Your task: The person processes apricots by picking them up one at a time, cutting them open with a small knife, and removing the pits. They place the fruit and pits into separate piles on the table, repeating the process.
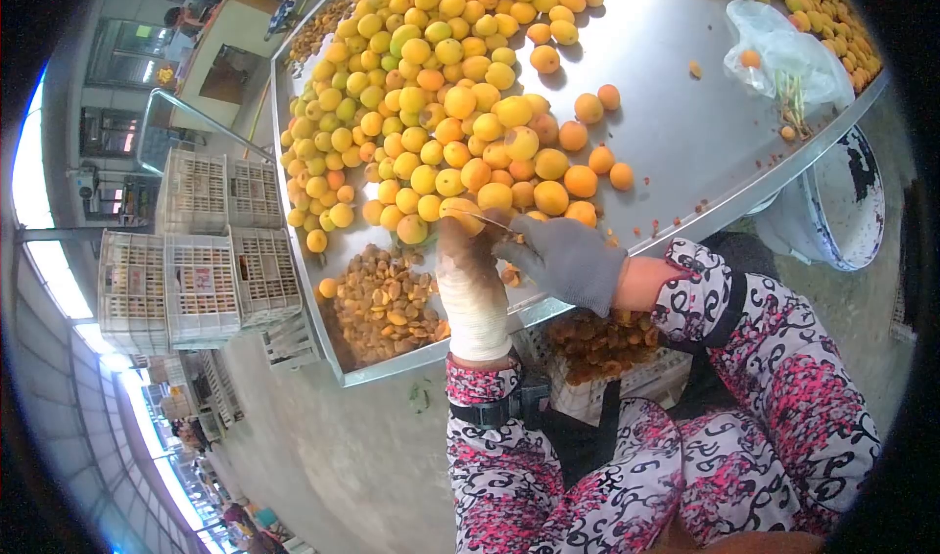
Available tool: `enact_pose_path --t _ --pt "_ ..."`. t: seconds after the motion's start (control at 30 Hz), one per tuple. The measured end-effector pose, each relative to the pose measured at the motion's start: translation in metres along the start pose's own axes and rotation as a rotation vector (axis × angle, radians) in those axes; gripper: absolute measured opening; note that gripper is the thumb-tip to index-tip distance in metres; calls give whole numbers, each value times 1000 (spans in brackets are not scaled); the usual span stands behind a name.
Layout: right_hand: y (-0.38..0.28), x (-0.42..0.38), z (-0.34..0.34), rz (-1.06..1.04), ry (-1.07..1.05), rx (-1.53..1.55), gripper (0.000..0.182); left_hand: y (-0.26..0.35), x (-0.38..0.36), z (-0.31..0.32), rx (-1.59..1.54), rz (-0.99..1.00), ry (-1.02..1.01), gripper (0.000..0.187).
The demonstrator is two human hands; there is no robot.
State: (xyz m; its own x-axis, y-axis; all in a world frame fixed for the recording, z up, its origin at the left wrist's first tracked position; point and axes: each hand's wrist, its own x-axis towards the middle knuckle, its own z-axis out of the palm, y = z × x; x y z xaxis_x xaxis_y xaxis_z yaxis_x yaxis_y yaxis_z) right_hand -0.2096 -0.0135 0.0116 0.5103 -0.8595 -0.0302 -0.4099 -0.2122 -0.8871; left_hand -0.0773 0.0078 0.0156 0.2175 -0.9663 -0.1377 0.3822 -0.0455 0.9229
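Note:
My left hand [472, 285], in a white glove with brown-stained fingers, is closed around a yellow apricot [460, 213] at the near edge of the fruit heap. My right hand [578, 260], in a grey glove, meets it from the right. Its fingers pinch a thin blade-like tool [488, 222] that touches the apricot; the tool's handle is hidden. Beyond both hands spreads a large heap of apricots [431, 94], yellow to orange. Just left of my left hand lies a pile of brown apricot pits [387, 304] in the tray corner.
Everything rests on a raised-rim metal table [666, 94]. A plastic bag [783, 49] lies at the right. Below the edge are a crate of dark orange fruit pieces [602, 343] and a white bucket [832, 201]. Stacked plastic crates [201, 285] stand left.

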Motion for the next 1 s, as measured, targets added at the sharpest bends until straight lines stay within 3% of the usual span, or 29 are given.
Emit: enact_pose_path --t 0.07,0.1,0.13,0.2,0.3,0.43,0.5,0.53,0.6,0.63,0.7,0.73,0.83,0.87,0.9,0.93,1.0 --pt "-6 -1 -3 13 -49 -58 35 6 -2 4 -134 22 41 55" --pt "-9 -1 -4 20 -94 -119 37 -7 2 -8 274 164 71 53" --pt "-9 -1 -3 19 -98 -119 37 -5 0 -7 273 164 75 53" --pt "-8 0 1 24 -104 -91 38 0 -2 0 -148 -16 144 47" --pt "0 -5 12 -160 37 119 35 -4 -1 6 23 88 238 41" --pt "14 0 25 -150 -35 295 33 -4 -1 12 -119 17 302 37" --pt "23 -1 26 -469 -24 -97 33 -4 -2 15 -177 13 329 38" --pt "15 -1 19 -469 -23 -97 33 -4 -3 16 -177 13 329 38" --pt "-9 -1 1 183 -414 560 35 -2 -5 18 -217 -39 346 36" --pt "-4 -1 4 181 -415 558 35 -4 -4 14 -219 -37 346 36" --pt "11 -1 12 -201 -249 131 32 -9 1 1 -99 5 247 35" --pt "7 0 6 -210 -247 123 32 -7 4 -2 -103 15 244 35" --pt "-14 0 -22 -109 -299 123 29 11 1 -10 167 173 243 35" --pt "-26 -1 -36 50 -303 275 32 11 6 -18 515 400 256 32" --pt "-31 1 -43 214 -303 425 36 7 1 -20 515 350 266 33" --pt "-27 7 -44 219 -296 421 36 16 -5 -4 513 296 268 34" --pt "-14 19 -43 362 -106 636 44 -5 -3 -10 958 649 51 41"
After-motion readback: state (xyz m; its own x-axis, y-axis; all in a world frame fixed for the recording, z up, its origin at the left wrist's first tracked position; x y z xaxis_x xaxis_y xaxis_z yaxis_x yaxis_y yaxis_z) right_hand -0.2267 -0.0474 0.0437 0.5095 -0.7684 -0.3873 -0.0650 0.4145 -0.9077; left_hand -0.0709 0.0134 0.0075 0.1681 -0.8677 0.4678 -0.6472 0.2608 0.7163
